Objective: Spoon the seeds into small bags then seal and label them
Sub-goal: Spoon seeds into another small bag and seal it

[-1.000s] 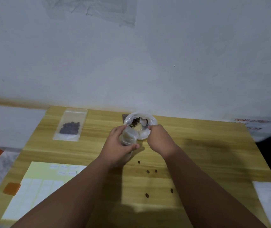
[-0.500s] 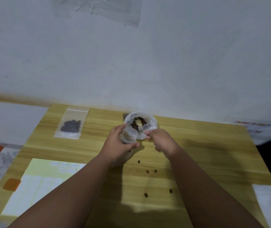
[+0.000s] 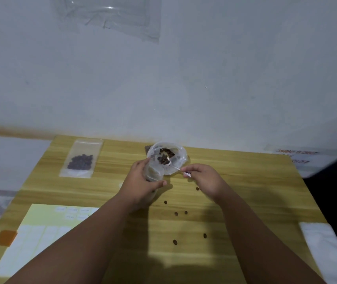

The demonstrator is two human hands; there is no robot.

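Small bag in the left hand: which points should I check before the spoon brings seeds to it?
1. Left hand grips the small bag: ok.
2. Small bag mouth open: cannot tell.
3. Right hand pinches the spoon: ok.
4. Spoon bowl inside the big seed bag: ok.
5. Table free of loose seeds: not ok.
6. Label sheet at hand: ok.

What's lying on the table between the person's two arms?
A few loose seeds lie scattered there on the wooden table, as the head view shows.
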